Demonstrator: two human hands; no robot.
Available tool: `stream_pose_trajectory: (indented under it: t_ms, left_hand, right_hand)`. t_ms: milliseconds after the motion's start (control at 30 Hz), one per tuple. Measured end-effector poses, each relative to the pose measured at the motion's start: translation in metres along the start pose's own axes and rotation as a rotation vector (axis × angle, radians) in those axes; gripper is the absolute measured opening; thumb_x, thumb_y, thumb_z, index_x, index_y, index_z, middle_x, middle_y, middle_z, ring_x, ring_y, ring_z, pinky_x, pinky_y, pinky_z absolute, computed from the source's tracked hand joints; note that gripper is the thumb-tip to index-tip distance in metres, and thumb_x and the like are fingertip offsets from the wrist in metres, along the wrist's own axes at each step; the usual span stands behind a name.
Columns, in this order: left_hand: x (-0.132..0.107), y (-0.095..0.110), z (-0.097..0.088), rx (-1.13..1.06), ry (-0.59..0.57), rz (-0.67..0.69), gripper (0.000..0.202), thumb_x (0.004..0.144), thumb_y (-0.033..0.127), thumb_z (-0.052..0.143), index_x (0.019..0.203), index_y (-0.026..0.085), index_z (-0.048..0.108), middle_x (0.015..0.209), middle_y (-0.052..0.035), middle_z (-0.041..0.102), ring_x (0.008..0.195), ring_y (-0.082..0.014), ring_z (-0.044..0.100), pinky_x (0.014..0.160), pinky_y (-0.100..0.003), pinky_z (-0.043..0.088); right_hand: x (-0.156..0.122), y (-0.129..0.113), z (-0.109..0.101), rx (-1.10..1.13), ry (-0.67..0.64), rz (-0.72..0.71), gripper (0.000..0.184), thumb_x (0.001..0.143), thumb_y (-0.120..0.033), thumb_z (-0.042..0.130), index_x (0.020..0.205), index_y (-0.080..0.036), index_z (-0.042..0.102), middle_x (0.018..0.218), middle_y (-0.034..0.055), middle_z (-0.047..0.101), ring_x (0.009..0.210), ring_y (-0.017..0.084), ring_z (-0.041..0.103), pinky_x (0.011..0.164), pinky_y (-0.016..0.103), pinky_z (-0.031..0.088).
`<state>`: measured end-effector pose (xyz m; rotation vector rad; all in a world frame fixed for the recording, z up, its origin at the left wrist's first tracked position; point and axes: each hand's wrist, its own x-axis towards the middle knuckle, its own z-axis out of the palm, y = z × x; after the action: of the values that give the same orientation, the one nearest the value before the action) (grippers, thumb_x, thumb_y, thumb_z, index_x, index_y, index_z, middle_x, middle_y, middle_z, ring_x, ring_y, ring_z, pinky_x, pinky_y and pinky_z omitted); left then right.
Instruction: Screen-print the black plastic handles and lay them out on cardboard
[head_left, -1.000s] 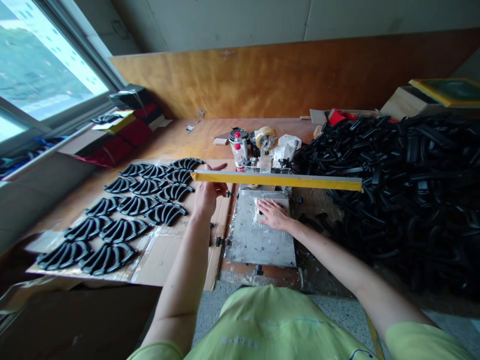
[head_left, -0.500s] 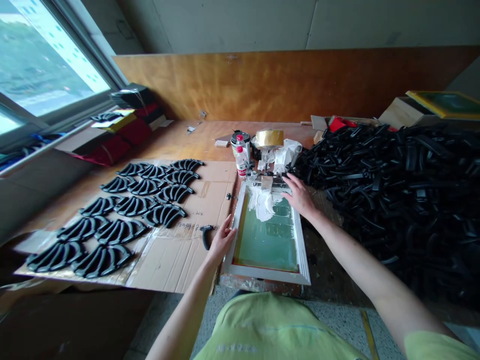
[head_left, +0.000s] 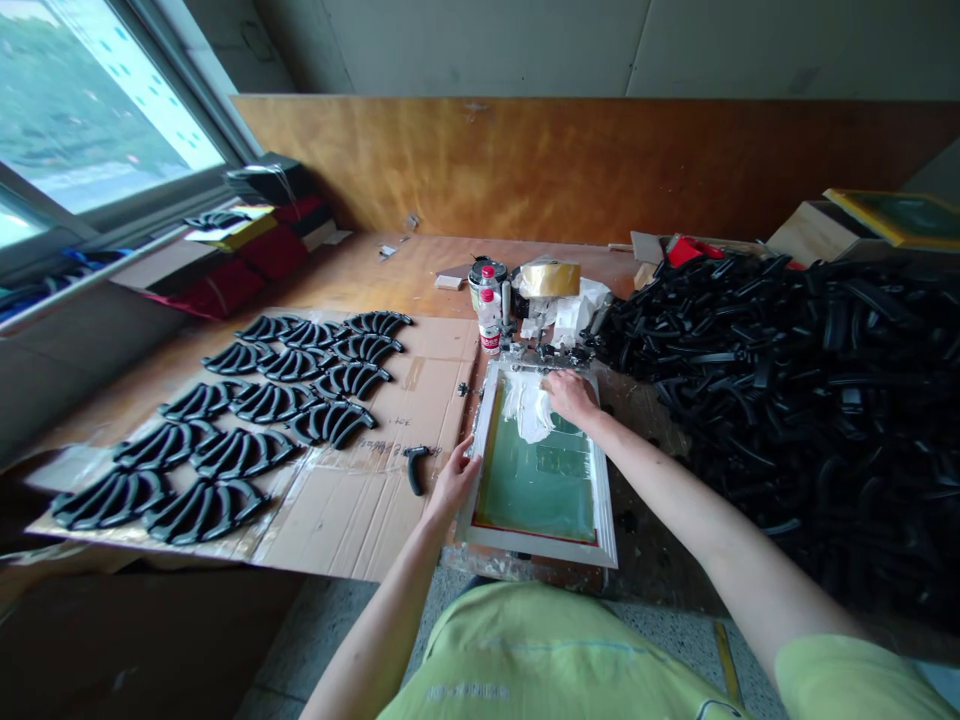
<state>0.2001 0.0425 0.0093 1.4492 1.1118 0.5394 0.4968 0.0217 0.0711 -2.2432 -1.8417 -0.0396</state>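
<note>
A silkscreen frame [head_left: 609, 530] with green mesh lies in front of me, white ink [head_left: 534, 415] smeared over its far half. My left hand [head_left: 455, 478] grips the frame's left side rail. At the far end of the mesh, my right hand [head_left: 571, 397] has its fingers closed on a small squeegee, mostly hidden by them. A single black curved handle [head_left: 415, 470] lies on the cardboard just left of my left hand. Further left, black curved handles [head_left: 244, 455] are laid out in fan-shaped rows on the cardboard sheet [head_left: 337, 535].
Behind the frame stand a red-capped bottle [head_left: 489, 320], a tub [head_left: 480, 272] and a roll of tape [head_left: 551, 278]. A large heap of black handles [head_left: 780, 370] covers the right side. Boxes [head_left: 247, 260] sit by the window at left.
My right hand has moved left from the frame's far right corner onto the squeegee. My left hand stays at the left rail, and the single handle beside it shows more fully.
</note>
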Motion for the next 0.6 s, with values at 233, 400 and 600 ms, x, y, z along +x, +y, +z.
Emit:
stream_pose_trajectory:
  t_ms: [233, 400, 600]
  left_hand:
    - [0.0, 0.003, -0.001, 0.027, 0.003, -0.029, 0.073, 0.078, 0.057, 0.06, 0.139, 0.017, 0.049, 0.083, -0.0032, 0.066, 0.073, -0.0158, 0.059, 0.065, -0.025, 0.045]
    - [-0.003, 0.008, 0.0, -0.006, 0.038, -0.012, 0.068, 0.077, 0.054, 0.063, 0.133, 0.017, 0.056, 0.081, -0.0032, 0.067, 0.072, -0.0164, 0.061, 0.066, -0.026, 0.047]
    - [-0.005, 0.013, -0.001, 0.005, 0.035, -0.013, 0.067, 0.077, 0.052, 0.063, 0.134, 0.017, 0.055, 0.081, -0.0031, 0.068, 0.072, -0.016, 0.062, 0.066, -0.025, 0.047]
  right_hand:
    - [-0.047, 0.0, -0.014, 0.202, -0.066, -0.576, 0.015, 0.079, -0.006, 0.053, 0.083, -0.015, 0.065, 0.082, 0.0076, 0.064, 0.085, 0.02, 0.054, 0.073, 0.029, 0.04]
    - [-0.036, 0.003, -0.017, 0.264, -0.045, -0.529, 0.014, 0.079, -0.006, 0.055, 0.075, -0.018, 0.063, 0.077, 0.0043, 0.062, 0.079, 0.018, 0.054, 0.07, 0.027, 0.039]
    - [-0.059, -0.002, 0.001, 0.261, 0.038, -0.539, 0.022, 0.081, -0.003, 0.051, 0.089, -0.015, 0.067, 0.09, 0.0089, 0.065, 0.093, 0.022, 0.054, 0.08, 0.031, 0.044]
